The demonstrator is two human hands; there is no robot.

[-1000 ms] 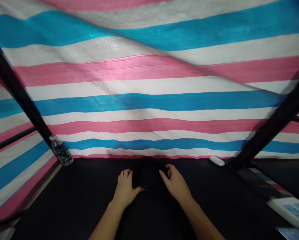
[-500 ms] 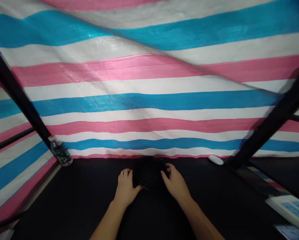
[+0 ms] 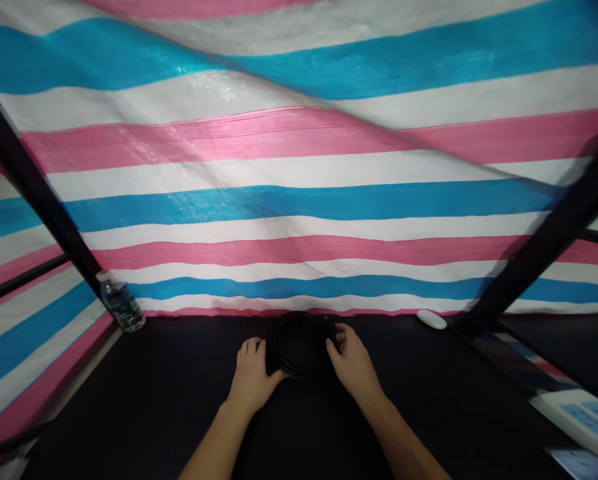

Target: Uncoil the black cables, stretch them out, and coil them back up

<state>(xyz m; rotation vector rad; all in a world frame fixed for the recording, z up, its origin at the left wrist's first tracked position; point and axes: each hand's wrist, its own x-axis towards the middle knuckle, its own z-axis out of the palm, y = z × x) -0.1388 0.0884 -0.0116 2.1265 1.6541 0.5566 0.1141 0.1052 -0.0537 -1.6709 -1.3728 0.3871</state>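
A round black thing [image 3: 303, 343] with several thin ring lines along its edge, much like a coil, lies on the black tabletop [image 3: 153, 413]. Black on black, its exact kind is hard to make out. At its left edge is my left hand [image 3: 251, 377], thumb at the lower rim and fingers curled along the side. My right hand [image 3: 353, 360] is closed at the right edge, thumb and bent fingers around the dark rim. The fingertips of that hand are partly lost against the black.
A clear plastic bottle [image 3: 123, 303] stands at the back left by a black post [image 3: 43, 187]. Towards the back right lies a white oval object [image 3: 431, 319]. A white panel with blue patches [image 3: 579, 417] and a phone-like slab [image 3: 581, 463] sit at right. Striped sheeting [image 3: 299, 200] hangs behind.
My right hand has shifted slightly to the right, and the right edge of the round black thing appears to have moved with it. My left hand has hardly moved.
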